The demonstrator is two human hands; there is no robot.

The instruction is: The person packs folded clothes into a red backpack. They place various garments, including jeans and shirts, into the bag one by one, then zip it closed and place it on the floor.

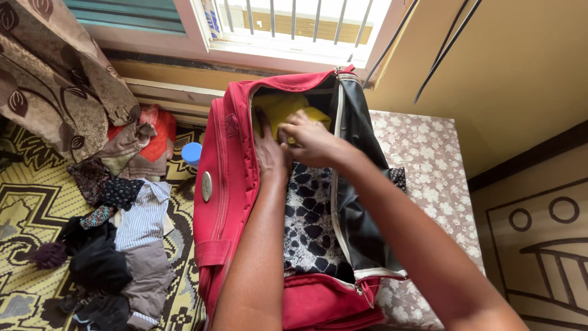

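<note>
Carefully, both hands should press flat: the left hand (271, 153) lies with fingers together on the black-and-white patterned cloth (306, 227), the right hand (312, 140) spreads its fingers over the yellow garment (283, 107) just beyond, deep inside the red bag (223, 184).

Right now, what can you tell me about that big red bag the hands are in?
The red bag is a large soft travel bag of woven fabric, lying unzipped with its black-lined flap thrown open to the right. A round metal badge sits on its left side. Inside lie a black-and-white patterned cloth and a yellow garment at the far end. The left hand and right hand press on the yellow garment.
</note>
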